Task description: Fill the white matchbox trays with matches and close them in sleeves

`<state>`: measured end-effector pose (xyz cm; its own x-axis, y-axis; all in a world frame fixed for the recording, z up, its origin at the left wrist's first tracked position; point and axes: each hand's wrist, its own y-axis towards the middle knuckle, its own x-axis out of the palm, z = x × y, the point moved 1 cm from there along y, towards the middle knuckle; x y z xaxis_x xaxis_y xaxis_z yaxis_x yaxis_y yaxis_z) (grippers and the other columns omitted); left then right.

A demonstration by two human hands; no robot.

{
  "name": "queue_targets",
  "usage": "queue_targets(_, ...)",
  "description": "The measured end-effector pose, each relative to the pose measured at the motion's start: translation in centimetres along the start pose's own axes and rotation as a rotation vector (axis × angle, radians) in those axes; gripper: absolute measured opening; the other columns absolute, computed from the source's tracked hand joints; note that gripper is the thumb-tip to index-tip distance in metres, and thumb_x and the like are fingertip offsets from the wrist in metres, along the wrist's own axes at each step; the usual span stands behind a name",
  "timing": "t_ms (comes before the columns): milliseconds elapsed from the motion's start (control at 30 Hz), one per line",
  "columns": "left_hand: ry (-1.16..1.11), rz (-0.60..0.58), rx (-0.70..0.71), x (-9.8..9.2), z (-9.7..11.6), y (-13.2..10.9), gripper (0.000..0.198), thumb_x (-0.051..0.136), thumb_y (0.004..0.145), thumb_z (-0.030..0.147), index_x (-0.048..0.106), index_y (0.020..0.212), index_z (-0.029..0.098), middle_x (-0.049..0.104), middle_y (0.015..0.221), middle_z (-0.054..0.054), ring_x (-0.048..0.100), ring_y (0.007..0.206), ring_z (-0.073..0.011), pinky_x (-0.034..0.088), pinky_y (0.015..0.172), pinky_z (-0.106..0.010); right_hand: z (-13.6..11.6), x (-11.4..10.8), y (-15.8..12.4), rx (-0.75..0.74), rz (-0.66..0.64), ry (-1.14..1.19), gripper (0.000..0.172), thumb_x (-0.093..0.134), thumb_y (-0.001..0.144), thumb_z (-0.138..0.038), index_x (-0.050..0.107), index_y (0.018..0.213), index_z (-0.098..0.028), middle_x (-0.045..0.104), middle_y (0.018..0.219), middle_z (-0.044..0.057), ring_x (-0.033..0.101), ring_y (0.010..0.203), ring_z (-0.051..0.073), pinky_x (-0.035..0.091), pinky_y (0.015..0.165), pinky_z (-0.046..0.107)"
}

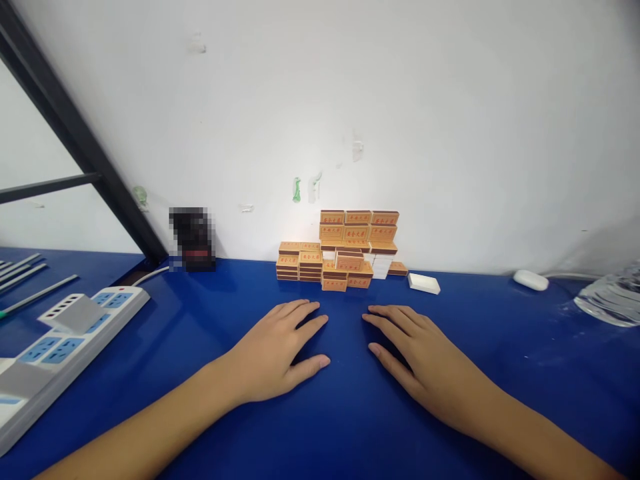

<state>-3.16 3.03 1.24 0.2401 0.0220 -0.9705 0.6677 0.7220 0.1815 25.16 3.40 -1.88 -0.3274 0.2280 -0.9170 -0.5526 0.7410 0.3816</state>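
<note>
My left hand [280, 350] rests palm down on the blue tabletop [340, 427], fingers apart and holding nothing. Opposite it, my right hand [407, 347] lies in the same way, its thumb and fingers spread and nothing in them. Beyond the fingertips of both hands, several orange matchboxes [356, 232] with red lettering are stacked against the wall, taller at the right and lower at the left. One matchbox [334, 285] stands at the front of the stack. To the right of the stack lies a small white tray [424, 283], apart from my right hand.
A power strip [65, 347] with plugs runs along the left side, near several thin rods [30, 280]. A blurred dark object [194, 240] stands by the wall near a black metal frame [95, 170]. At the right are a white rounded device [531, 280] and clear plastic [613, 297].
</note>
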Motion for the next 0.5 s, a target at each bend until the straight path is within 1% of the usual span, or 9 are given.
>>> queue_targets(167,0.004,-0.005,-0.004,0.05,0.05,0.02,0.061,0.051,0.105,0.056,0.051,0.154,0.021,0.047,0.162,-0.016,0.044,0.15,-0.0364,0.04,0.123,-0.058,0.08,0.04,0.0,0.001,-0.008,0.001,0.04,0.05,0.107,-0.038,0.062,0.141,-0.022,0.065,0.142,0.013,0.06,0.131,0.031,0.053,0.108,0.055)
queue_targets(333,0.003,-0.017,-0.002,0.08,0.05,0.1,0.061,0.05,0.105,0.056,0.051,0.154,0.02,0.047,0.162,-0.016,0.043,0.151,-0.0367,0.04,0.122,-0.058,0.18,0.08,-0.11,0.001,-0.013,-0.008,0.041,0.049,0.108,-0.039,0.063,0.14,-0.019,0.064,0.143,0.013,0.058,0.132,0.031,0.051,0.11,0.056)
queue_targets(500,0.007,-0.009,0.004,-0.04,0.06,0.03,0.06,0.05,0.105,0.056,0.052,0.154,0.02,0.048,0.162,-0.016,0.044,0.15,-0.0362,0.04,0.122,-0.058,0.0,-0.12,0.01,0.004,-0.014,-0.001,0.039,0.049,0.107,-0.038,0.062,0.14,-0.021,0.064,0.143,0.013,0.059,0.132,0.031,0.052,0.109,0.055)
